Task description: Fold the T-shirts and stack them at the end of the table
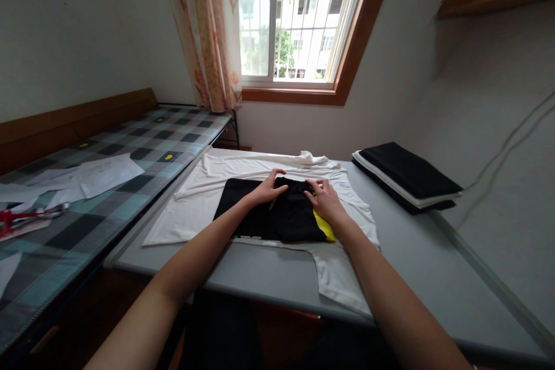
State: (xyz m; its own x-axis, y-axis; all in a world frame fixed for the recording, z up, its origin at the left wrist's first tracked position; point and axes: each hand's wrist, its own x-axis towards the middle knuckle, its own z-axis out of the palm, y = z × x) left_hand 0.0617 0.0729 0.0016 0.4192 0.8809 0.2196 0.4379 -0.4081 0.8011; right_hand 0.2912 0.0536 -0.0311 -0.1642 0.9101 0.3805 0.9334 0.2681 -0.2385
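The left hand [269,189] is loosely spread; whether the curled right hand [321,196] pinches, I cannot tell. Beneath both lies the black cloth [295,217]; dragging it could ruck the loose white garment [191,217] underneath.

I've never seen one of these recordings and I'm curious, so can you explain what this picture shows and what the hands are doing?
There's no machine here: these are a person's bare hands. A camera worn on the head looks forward and down, so the arms reach in from the bottom. On the grey table lies a spread white cloth, with a black cloth, partly yellow, on top. The left hand and right hand both touch the black cloth near its far edge; whether the fingers grip it is hard to tell. To the right sits a black-and-white stack.
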